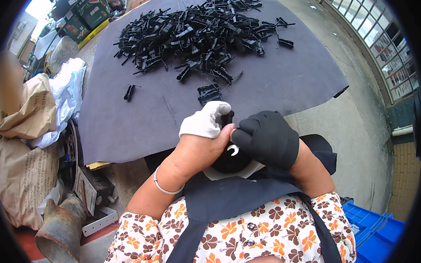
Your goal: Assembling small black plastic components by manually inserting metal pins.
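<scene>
My left hand (206,124), in a white glove with the thumb bare, is closed on a small black plastic part (227,118), mostly hidden by the fingers. Against its thumb presses my right hand (268,138), black-gloved and curled into a fist. From under the right fingers juts the silver jaw of an open-end wrench (233,150); its handle is out of sight in the fist. Just beyond my hands, a black plastic part (209,92) lies on the table. Below them is a dark round opening with a pale rim (237,173).
A large heap of black plastic parts (193,37) covers the far half of the grey-covered table (122,120). One loose part (129,92) lies at left. Brown paper sacks (24,175) and a rusty pipe (63,229) stand left; a blue crate (376,232) is at lower right.
</scene>
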`<state>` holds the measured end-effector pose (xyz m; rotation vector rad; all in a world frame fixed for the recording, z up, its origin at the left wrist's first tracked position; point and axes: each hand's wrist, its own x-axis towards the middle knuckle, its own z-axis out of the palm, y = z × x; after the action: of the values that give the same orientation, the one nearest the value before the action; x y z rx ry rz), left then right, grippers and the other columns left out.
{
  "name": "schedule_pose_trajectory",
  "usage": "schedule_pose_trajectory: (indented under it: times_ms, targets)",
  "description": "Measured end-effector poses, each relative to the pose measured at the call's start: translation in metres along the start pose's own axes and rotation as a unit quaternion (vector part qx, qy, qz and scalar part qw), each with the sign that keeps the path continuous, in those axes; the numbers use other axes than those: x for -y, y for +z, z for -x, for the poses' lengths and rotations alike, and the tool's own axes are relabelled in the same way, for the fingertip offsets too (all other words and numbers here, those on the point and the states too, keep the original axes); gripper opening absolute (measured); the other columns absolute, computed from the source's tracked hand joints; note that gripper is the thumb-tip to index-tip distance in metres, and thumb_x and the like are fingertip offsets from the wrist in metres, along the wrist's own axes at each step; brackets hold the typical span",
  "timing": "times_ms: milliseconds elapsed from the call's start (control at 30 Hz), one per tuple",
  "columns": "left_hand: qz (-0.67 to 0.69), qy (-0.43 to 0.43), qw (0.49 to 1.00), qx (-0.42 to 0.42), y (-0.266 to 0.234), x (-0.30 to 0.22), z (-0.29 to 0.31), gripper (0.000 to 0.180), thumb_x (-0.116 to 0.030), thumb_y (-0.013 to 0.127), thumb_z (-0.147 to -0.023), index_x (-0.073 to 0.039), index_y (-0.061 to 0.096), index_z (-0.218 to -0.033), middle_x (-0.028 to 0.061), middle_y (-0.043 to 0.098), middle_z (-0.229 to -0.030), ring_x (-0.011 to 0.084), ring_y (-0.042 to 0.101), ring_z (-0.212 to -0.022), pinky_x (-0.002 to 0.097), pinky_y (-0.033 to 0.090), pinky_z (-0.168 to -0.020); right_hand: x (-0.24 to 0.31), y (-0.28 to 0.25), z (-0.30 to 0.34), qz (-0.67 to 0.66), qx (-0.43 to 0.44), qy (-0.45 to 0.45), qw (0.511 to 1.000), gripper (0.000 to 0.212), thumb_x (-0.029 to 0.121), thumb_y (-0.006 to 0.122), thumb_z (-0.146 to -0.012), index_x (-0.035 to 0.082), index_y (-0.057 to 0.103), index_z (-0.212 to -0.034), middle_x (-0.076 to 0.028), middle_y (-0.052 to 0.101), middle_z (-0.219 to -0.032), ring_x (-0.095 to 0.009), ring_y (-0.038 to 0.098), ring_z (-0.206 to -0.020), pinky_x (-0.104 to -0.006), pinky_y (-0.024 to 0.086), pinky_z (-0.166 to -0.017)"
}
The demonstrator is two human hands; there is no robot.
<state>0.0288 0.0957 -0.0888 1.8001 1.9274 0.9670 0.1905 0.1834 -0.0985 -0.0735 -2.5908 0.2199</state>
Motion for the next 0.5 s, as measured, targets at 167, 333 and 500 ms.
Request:
schedule_pose_trajectory:
  times_ms: [167, 333, 500]
  targets:
    - [0.283, -0.096, 0.952, 0.058, -0.008, -0.007, 0.002, 0.029, -0.004, 0.059, -0.084, 0.004, 0.054, -0.111, 0.0082, 0.064, -0.084, 0.0112, 0.059, -0.072, 0.0239, 0.048, -0.064, 0.004, 0.018, 0.000, -0.260, -0.153, 0.188, 0.935, 0.019, 0.006, 0.069, -0.074, 0.007, 0.054, -0.086, 0.000, 0.051, -0.067, -0.012, 0.046, -0.057, -0.0259, 0.038, -0.053]
    - [0.210, 0.053, 0.976, -0.006, 0.005, 0.010, 0.003, 0.028, -0.007, 0.063, -0.078, 0.002, 0.058, -0.104, 0.0123, 0.066, -0.079, 0.0180, 0.064, -0.068, 0.0273, 0.050, -0.066, 0.007, 0.018, -0.009, -0.362, -0.198, 0.355, 0.839, 0.014, 0.008, 0.068, -0.078, 0.006, 0.055, -0.083, 0.005, 0.045, -0.068, -0.004, 0.038, -0.063, -0.0198, 0.034, -0.056]
    - [0.225, -0.061, 0.972, 0.005, -0.004, -0.002, 0.004, 0.028, -0.008, 0.064, -0.077, 0.001, 0.060, -0.103, 0.0142, 0.065, -0.084, 0.0220, 0.064, -0.072, 0.0288, 0.051, -0.068, -0.006, 0.014, -0.001, -0.468, -0.083, 0.313, 0.823, 0.016, 0.016, 0.061, -0.086, 0.001, 0.057, -0.082, -0.005, 0.055, -0.066, -0.011, 0.047, -0.059, -0.0272, 0.042, -0.057]
